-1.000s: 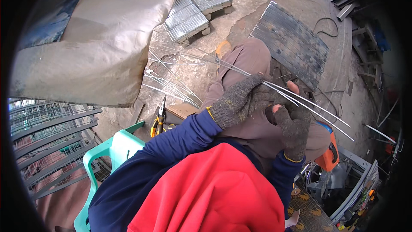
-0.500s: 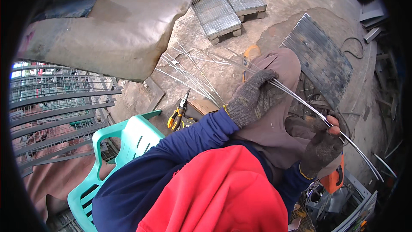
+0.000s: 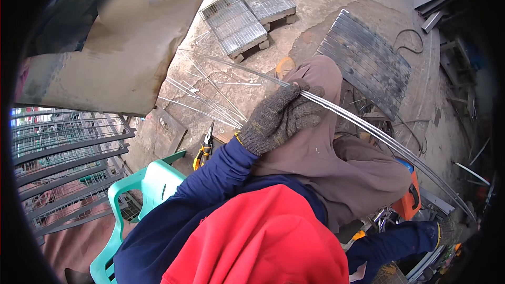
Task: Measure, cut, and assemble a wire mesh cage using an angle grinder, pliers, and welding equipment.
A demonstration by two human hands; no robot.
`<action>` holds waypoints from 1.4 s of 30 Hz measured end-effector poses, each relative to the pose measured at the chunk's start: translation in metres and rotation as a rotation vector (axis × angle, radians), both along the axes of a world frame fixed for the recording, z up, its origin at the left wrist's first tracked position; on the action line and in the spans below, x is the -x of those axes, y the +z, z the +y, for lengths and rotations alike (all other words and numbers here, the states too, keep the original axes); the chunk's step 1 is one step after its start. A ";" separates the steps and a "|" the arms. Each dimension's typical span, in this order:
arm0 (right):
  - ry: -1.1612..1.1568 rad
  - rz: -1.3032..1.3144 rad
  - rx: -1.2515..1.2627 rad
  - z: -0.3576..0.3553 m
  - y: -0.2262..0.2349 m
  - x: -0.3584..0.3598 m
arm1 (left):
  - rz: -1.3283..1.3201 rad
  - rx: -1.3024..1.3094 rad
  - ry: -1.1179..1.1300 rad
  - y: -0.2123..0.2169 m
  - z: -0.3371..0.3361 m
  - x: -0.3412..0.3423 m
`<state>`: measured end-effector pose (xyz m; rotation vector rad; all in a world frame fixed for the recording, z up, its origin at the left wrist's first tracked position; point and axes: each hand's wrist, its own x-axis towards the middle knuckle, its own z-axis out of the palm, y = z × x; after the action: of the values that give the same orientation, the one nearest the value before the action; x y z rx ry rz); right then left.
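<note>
Right hand has slid down wires gripped in left fingers.

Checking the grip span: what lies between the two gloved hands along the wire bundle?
In the head view, only bare wire bundle spans from the left hand to the right hand, passing above the brown-trousered lap.

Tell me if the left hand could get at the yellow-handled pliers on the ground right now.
Probably not at once: the left hand is closed around the bundle of thin metal rods, so it is occupied. The pliers lie uncovered beside the green plastic chair, below that forearm.
</note>
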<state>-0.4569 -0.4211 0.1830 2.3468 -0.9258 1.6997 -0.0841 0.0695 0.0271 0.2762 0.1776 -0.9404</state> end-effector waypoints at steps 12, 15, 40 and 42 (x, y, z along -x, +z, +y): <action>0.455 -1.295 -1.530 -0.009 -0.174 -0.118 | -0.774 -0.210 -0.024 0.037 -0.135 -0.124; 0.510 -1.064 -1.606 -0.010 -0.220 -0.128 | -0.707 -0.312 -0.134 -0.012 -0.162 -0.137; 0.038 -0.226 -1.858 -0.047 -0.265 -0.188 | -2.526 -1.362 -0.528 -0.096 -0.193 -0.092; -0.021 -0.160 -1.842 -0.050 -0.265 -0.183 | -2.506 -1.329 -0.504 -0.094 -0.202 -0.087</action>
<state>-0.2736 -0.4708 -0.0817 2.5533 -3.5216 0.8131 0.0031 -0.1320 -0.0670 2.5073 -1.7164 -0.1762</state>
